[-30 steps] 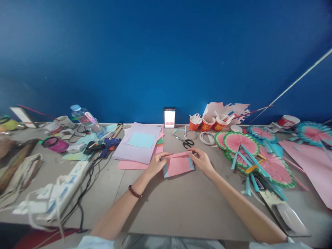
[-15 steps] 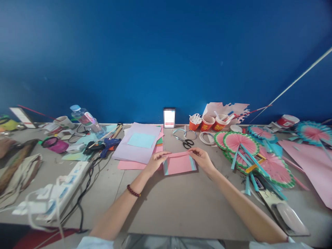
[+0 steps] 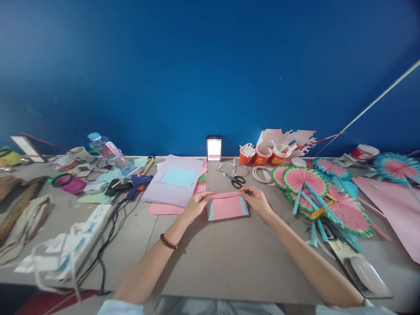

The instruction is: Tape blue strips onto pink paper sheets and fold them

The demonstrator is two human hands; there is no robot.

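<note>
A pink sheet of paper with light blue strips along its left and right sides is held just over the grey table. A narrow fold runs along its far edge. My left hand pinches the far left corner between thumb and fingers. At the far right corner, my right hand grips the same folded edge. Black-handled scissors lie just beyond the paper. To the left, a light blue sheet rests on a lilac sheet, with pink paper beneath.
A phone stands against the blue wall. Red paper cups hold pens and white items. Pink-and-green paper fans and a mouse lie on the right. On the left are a power strip, cables and a tilted bottle.
Almost nothing differs. The right fingers have shifted very slightly along the folded edge, and the paper's near edge sits a touch higher.
</note>
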